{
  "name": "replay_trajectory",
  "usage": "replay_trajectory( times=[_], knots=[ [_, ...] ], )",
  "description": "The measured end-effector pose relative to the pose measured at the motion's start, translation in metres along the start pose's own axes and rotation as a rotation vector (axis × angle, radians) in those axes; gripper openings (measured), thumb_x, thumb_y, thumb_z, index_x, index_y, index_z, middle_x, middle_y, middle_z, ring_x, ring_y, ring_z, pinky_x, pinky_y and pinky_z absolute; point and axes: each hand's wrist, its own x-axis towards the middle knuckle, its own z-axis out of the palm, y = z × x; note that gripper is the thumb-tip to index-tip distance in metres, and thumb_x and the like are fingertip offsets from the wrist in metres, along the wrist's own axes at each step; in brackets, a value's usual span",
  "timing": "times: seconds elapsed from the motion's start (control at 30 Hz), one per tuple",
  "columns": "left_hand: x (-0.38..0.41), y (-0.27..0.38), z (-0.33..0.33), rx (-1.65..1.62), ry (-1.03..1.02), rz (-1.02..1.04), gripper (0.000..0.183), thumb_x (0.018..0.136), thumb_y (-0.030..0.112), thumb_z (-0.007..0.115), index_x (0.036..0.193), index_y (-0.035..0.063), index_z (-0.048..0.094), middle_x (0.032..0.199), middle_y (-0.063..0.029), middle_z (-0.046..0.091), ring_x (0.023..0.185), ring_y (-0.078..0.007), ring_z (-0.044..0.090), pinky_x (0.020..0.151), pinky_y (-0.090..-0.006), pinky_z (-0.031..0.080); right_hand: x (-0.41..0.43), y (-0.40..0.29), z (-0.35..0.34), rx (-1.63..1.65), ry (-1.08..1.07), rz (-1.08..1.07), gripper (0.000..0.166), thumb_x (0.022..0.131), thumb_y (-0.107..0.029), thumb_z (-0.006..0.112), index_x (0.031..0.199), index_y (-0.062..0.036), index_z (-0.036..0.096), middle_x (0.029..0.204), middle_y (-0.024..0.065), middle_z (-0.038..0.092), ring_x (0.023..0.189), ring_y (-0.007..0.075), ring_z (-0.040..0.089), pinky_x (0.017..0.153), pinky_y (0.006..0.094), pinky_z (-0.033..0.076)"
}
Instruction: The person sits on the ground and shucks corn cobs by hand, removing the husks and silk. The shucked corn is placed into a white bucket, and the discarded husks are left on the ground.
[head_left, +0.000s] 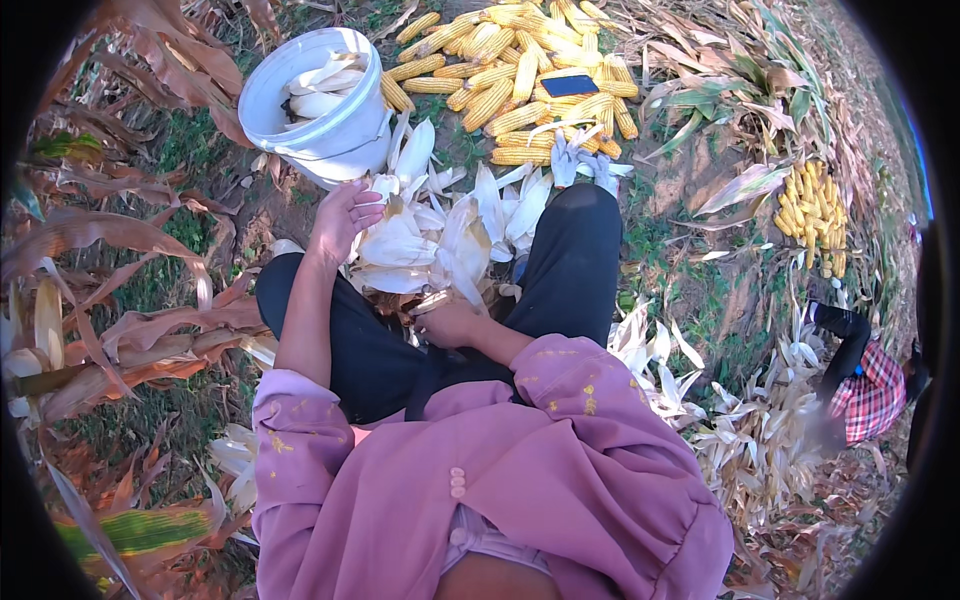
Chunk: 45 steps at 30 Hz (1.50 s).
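My left hand (346, 217) is held up beside the lower part of a white plastic bucket (330, 161), fingers apart, with nothing seen in it. Unhusked corn ears (322, 94) lie in the bucket. Low between my knees, my right hand (448, 322) has its fingers curled at the base of a corn ear in pale husk (461, 240); whether it grips the ear cannot be told. Loose pale husks (394, 255) lie around and beyond it. Past my right knee, a pair of light work gloves (581, 159) rests at the near edge of a pile of husked yellow corn cobs (517, 75).
A dark smartphone (570, 85) lies on the cob pile. Dry corn stalks (150, 337) spread at left, and more (720, 52) at upper right. At far right are a smaller cob pile (812, 214), a husk heap (757, 435) and a person in a checked shirt (870, 394).
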Motion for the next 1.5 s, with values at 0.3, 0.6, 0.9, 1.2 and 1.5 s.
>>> replay_trajectory(
  times=[0.3, 0.6, 0.9, 1.2, 1.5],
  knots=[
    [-0.006, -0.006, -0.014, 0.134, 0.077, -0.027, 0.026, 0.087, 0.023, 0.053, 0.101, 0.0018, 0.047, 0.089, -0.0131, 0.059, 0.077, -0.0221, 0.060, 0.073, -0.0330, 0.051, 0.001, 0.024, 0.004, -0.056, 0.008, 0.174, 0.024, 0.076, -0.022, 0.055, 0.086, -0.0026, 0.065, 0.085, 0.0173, 0.064, 0.082, 0.0322, 0.063, 0.072, 0.0419, 0.049],
    [-0.025, 0.072, -0.069, 1.106, -0.186, 0.190, 0.022, 0.087, 0.015, 0.053, 0.104, 0.0016, 0.058, 0.091, -0.0026, 0.058, 0.084, -0.0079, 0.052, 0.074, -0.0233, 0.042, 0.017, 0.042, 0.024, -0.052, 0.054, 0.172, 0.020, 0.072, -0.016, 0.055, 0.083, -0.0042, 0.067, 0.087, 0.0157, 0.065, 0.082, 0.0312, 0.063, 0.072, 0.0405, 0.050],
    [-0.063, 0.044, -0.120, 0.423, 0.034, -0.459, 0.037, 0.084, 0.034, 0.053, 0.095, 0.0003, 0.063, 0.085, -0.0105, 0.066, 0.076, -0.0211, 0.063, 0.073, -0.0313, 0.051, 0.000, 0.045, 0.018, 0.107, 0.132, 0.191, 0.025, 0.064, -0.027, 0.068, 0.080, -0.0081, 0.069, 0.086, 0.0127, 0.066, 0.079, 0.0301, 0.063, 0.068, 0.0412, 0.050],
    [-0.122, 0.065, -0.083, 0.448, 0.196, -0.284, 0.038, 0.086, 0.036, 0.048, 0.095, 0.0024, 0.063, 0.084, -0.0105, 0.066, 0.075, -0.0228, 0.063, 0.074, -0.0333, 0.052, 0.018, 0.035, 0.009, 0.008, 0.103, 0.074, 0.023, 0.068, -0.019, 0.058, 0.084, -0.0067, 0.069, 0.088, 0.0158, 0.066, 0.081, 0.0312, 0.063, 0.070, 0.0415, 0.050],
    [-0.200, 0.090, -0.032, 0.546, 0.260, -0.095, 0.037, 0.085, 0.033, 0.051, 0.090, -0.0013, 0.064, 0.081, -0.0092, 0.065, 0.067, -0.0159, 0.061, 0.065, -0.0265, 0.049, 0.022, 0.033, 0.007, -0.015, 0.090, 0.037, 0.028, 0.077, -0.024, 0.052, 0.097, -0.0117, 0.066, 0.094, 0.0141, 0.064, 0.089, 0.0304, 0.061, 0.078, 0.0399, 0.047]
  ],
)
